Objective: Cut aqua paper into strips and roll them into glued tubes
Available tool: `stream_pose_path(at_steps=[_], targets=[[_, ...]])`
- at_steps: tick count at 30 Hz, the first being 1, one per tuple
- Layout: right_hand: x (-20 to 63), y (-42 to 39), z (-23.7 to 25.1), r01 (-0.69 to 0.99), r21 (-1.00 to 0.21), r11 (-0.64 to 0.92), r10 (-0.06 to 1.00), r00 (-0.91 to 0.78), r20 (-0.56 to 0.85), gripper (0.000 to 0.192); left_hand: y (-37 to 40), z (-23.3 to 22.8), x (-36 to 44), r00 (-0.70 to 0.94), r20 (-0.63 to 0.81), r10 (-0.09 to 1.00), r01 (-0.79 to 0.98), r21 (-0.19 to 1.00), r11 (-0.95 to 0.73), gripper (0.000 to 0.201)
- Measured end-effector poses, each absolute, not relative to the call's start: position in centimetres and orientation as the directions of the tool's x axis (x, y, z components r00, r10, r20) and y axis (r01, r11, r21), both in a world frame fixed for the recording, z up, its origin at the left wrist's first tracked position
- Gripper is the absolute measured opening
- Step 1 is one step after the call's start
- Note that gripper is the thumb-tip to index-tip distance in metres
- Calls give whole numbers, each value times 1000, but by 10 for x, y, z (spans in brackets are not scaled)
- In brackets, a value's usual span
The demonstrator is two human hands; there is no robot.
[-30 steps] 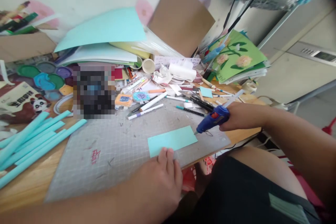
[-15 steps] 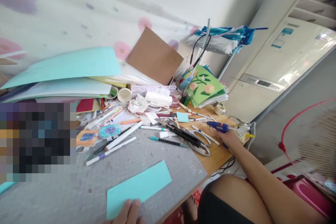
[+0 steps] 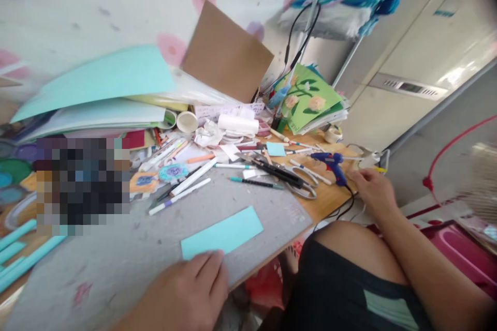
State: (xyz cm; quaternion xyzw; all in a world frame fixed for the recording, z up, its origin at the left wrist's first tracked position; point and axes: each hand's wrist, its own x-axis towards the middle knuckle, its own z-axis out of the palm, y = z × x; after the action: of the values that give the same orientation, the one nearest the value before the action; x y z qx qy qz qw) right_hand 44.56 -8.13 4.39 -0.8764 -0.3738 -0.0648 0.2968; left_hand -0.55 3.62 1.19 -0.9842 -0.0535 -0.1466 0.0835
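Observation:
A light-blue paper strip (image 3: 221,232) lies on the grey cutting mat (image 3: 132,258). My left hand (image 3: 194,284) rests over its near edge, fingers lying flat and close together. At the table's right edge, my right hand (image 3: 375,191) has its fingers drawn together; whether something is pinched between them is hidden. Just left of those fingertips is a blue glue gun (image 3: 330,164), resting on the wooden table with its cord trailing over the edge. Large scissors (image 3: 306,181) and a black-handled cutter (image 3: 279,171) lie left of the gun.
Pens, markers and paper scraps crowd the table behind the mat. A brown board (image 3: 227,54) leans on the wall beside stacked papers (image 3: 108,116). Blue paper strips (image 3: 34,258) lie at the left. My knee (image 3: 349,248) rises beside the table's right edge.
My right hand has let go of the glue gun and shifted right, leaving it on the table. More of my left hand shows over the paper strip. The camera view has shifted.

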Motion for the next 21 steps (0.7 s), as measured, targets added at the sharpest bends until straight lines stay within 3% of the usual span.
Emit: stream_pose_path(at_steps=[2, 5, 8, 10, 14, 18, 21], targets=[[408, -89, 49, 822, -397, -409, 731, 555, 396, 25, 35, 23, -2, 969, 225, 105, 133, -115, -984, 26], [339, -78, 56, 961, -276, 32, 921, 79, 381, 25, 36, 28, 3, 967, 196, 162, 182, -88, -979, 20], [281, -54, 59, 879, -185, 441, 877, -377, 297, 19, 35, 28, 7, 964, 155, 215, 228, -71, -971, 18], [258, -39, 58, 798, -130, 588, 798, -547, 252, 18, 33, 30, 9, 961, 152, 232, 243, -59, -968, 16], [248, -21, 53, 718, -69, 692, 714, -669, 207, 17, 30, 40, 11, 962, 151, 228, 237, -45, -970, 15], [253, -17, 48, 707, -68, 704, 703, -679, 213, 16, 30, 48, 9, 965, 175, 196, 208, -52, -977, 16], [253, -15, 47, 711, -69, 699, 706, -672, 224, 16, 35, 51, 6, 942, 271, 200, 231, -87, -969, 23]])
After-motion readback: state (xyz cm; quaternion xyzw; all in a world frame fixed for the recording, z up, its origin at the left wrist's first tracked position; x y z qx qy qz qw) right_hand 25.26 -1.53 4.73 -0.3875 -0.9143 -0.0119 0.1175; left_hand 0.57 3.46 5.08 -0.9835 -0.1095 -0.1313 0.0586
